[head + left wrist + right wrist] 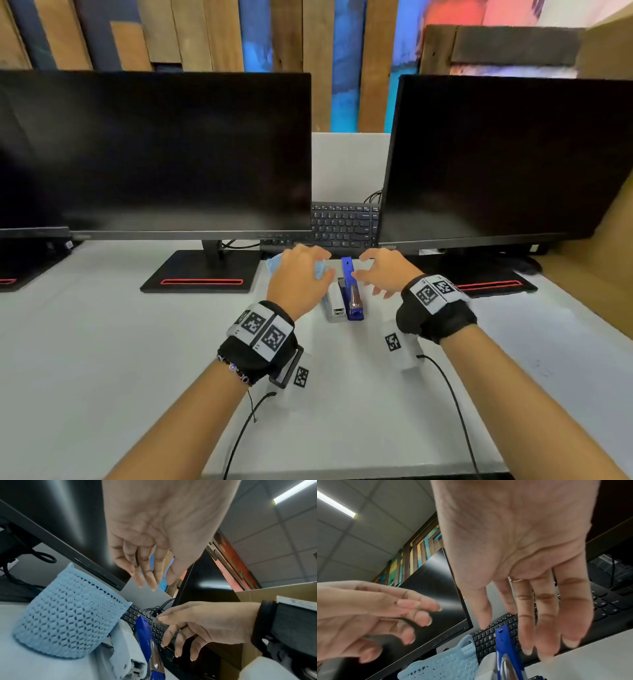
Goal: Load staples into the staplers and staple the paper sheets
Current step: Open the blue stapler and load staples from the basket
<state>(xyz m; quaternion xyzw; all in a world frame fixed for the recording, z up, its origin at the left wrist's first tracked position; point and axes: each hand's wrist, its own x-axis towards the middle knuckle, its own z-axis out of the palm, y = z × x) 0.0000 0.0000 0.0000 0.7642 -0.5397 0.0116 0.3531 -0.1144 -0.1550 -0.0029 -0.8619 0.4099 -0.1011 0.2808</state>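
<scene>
Head view shows the left hand [297, 280] and right hand [381, 271] both above the white desk [102, 342], fingers loosely spread and holding nothing. Between them lie two staplers side by side, touching: a blue stapler [352, 291] just under the right hand's fingertips, and a white stapler [334, 305] beside the left palm. A light blue mesh basket [68, 615] stands under the left fingers, against the white stapler. Beyond the fingertips lies a black keyboard [344, 224], flanked by two dark monitors [154, 150]. Both staplers run lengthwise away from the person toward the keyboard.
</scene>
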